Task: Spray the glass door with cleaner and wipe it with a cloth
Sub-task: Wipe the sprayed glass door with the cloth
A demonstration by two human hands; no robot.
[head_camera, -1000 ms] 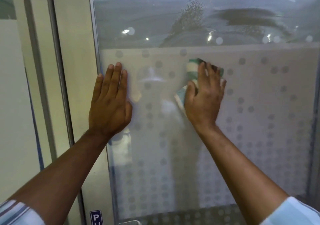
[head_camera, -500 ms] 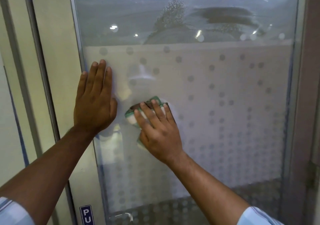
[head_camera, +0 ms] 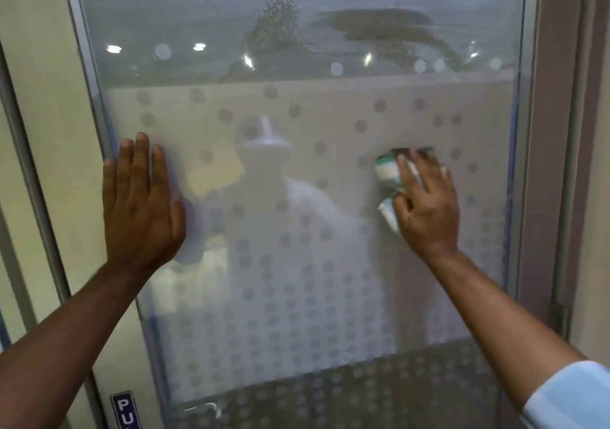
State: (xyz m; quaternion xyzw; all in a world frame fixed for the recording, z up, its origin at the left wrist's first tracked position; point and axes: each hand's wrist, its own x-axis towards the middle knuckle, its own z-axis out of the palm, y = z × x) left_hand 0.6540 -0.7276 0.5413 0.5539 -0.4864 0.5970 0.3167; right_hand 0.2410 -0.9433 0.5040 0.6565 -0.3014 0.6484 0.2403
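Note:
The glass door [head_camera: 297,290] fills the view, with a frosted band of dots across its middle and clear glass above. Spray droplets and a wet smear show on the clear upper glass. My right hand [head_camera: 425,207] presses a green-and-white striped cloth [head_camera: 388,171] flat against the frosted glass near the door's right side. My left hand [head_camera: 140,204] lies flat on the glass by the left edge, fingers together and pointing up, holding nothing. No spray bottle is in view.
A metal door frame [head_camera: 85,125] runs down the left, with a blue push sign [head_camera: 127,409] near the bottom. A door handle's top [head_camera: 201,409] shows at the lower edge. A brown frame [head_camera: 554,164] stands at the right.
My right hand has swept the cloth from beside my left hand across to the right side of the glass and somewhat higher. My left hand stayed flat in place.

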